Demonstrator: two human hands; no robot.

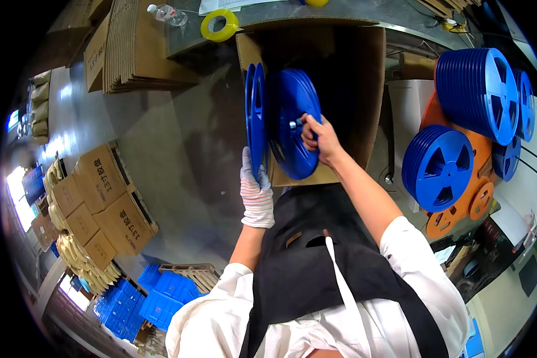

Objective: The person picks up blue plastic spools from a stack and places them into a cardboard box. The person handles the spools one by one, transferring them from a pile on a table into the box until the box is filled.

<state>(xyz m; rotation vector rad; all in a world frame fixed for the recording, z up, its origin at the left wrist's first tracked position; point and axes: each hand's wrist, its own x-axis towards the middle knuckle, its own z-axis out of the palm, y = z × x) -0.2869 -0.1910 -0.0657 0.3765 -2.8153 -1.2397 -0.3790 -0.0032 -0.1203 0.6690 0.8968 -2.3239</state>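
Over an open cardboard box [373,89] I hold blue plastic reels with both hands. My left hand [256,200], in a pale striped knit glove, is closed on the lower edge of a blue reel [256,113] turned nearly edge-on at the box's left side. Beside it, a group of blue reels [293,95] stands tilted at the box's near left. My bare right hand [321,138] is curled at the face of this group, by a small silver metal piece [292,125] at its centre. Whether its fingers grip a reel rim or the metal piece is partly hidden.
More blue reels [438,168] hang in stacks on an orange stand [432,113] at right. Yellow tape [219,25] and a bottle [168,15] lie on the far table. Flattened cartons [122,53] stand at far left; packed cartons [104,203] and blue crates [167,295] sit left.
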